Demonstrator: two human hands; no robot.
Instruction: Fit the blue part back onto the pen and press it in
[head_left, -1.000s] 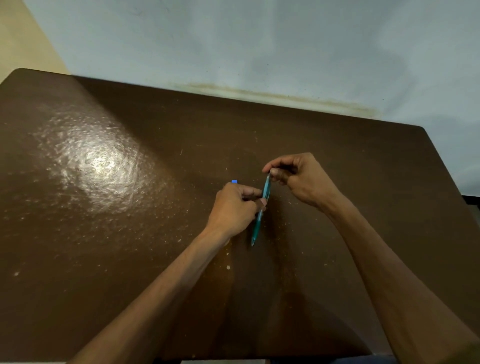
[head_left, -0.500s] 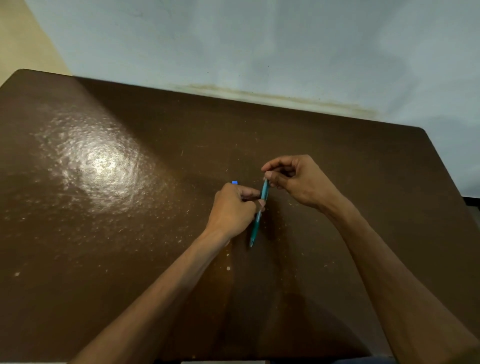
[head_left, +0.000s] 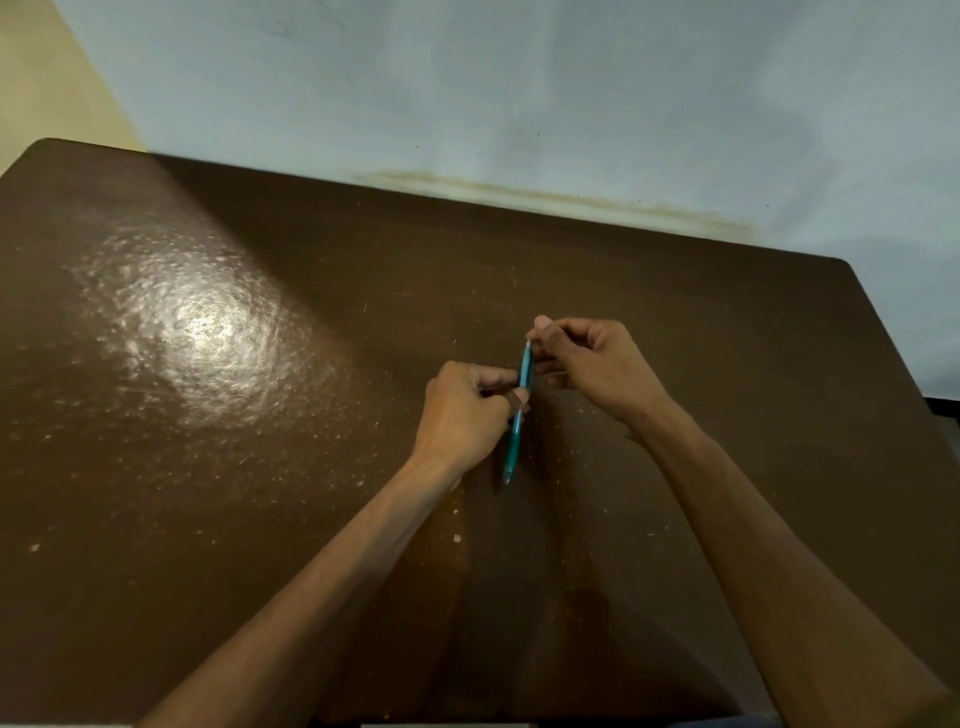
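A teal pen (head_left: 519, 410) is being held above a brown table (head_left: 208, 467), pinched mid-barrel by the left hand (head_left: 462, 415) and at its top end by the right hand (head_left: 592, 364); steadiness at mid-barrel is probably being called for.

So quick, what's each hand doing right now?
Left hand: closed, pinching the teal pen at mid-barrel.
Right hand: closed, fingertips pinching the pen's top end.

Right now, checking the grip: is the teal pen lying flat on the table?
No, the left hand and right hand hold the teal pen.
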